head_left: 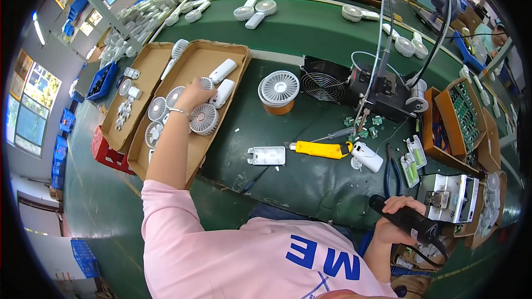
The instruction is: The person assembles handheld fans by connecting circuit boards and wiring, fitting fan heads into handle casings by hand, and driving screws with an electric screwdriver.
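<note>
My left hand (195,96) reaches into a cardboard tray (233,50) of white handheld fans, its fingers curled round one fan (207,83). The grip is partly hidden by the hand. Beside it lie another fan head (204,119) and a white handle (223,70). My right hand (400,217) is wrapped round a black corded electric screwdriver (407,218) at the bench's right front. Between my hands, a white plastic casing (267,155), a yellow utility knife (321,149) and a white fan handle part (367,156) lie on the green mat.
A round white fan (279,89) stands on an orange-brown base. Behind are a black cooling fan (324,80) and a soldering fixture (382,91) with hanging cables. Pliers (393,171), green circuit boards (465,111) in a box and a white metal fixture (451,196) stand right.
</note>
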Tool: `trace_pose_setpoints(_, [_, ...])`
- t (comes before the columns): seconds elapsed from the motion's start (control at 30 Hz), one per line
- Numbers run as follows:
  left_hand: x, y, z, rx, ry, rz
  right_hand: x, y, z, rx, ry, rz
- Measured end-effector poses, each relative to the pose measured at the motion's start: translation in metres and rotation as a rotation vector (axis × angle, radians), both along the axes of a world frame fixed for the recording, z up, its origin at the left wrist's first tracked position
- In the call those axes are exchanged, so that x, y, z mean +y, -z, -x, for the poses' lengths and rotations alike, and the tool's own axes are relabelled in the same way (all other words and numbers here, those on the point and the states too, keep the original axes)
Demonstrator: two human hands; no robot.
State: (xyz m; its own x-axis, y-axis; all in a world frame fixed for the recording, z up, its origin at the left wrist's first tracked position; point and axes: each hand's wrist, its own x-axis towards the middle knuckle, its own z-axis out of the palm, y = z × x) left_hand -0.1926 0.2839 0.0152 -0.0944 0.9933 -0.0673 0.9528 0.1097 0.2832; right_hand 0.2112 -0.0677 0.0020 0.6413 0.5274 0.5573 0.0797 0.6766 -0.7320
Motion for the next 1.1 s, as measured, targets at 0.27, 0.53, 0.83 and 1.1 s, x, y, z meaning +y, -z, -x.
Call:
trace_pose_setpoints(0.27, [-0.026,-0.033,-0.001,-0.108,-0.006,-0.254,0.006,-0.003,0.000,0.077,-0.046,0.021])
trace_pose_setpoints(0.53, [-0.135,-0.075,-0.069,-0.694,0.520,-0.852,0.004,0.002,0.000,0.030,-0.017,-0.003])
trace_pose_setpoints(0.83, [-0.224,-0.057,-0.134,-0.750,1.437,-0.147,0.002,-0.002,0.006,0.029,-0.061,0.006])
trace_pose_setpoints(1.1, [-0.241,-0.022,-0.158,-1.242,1.372,-0.018,-0.003,0.007,0.006,-0.031,0.006,0.001])
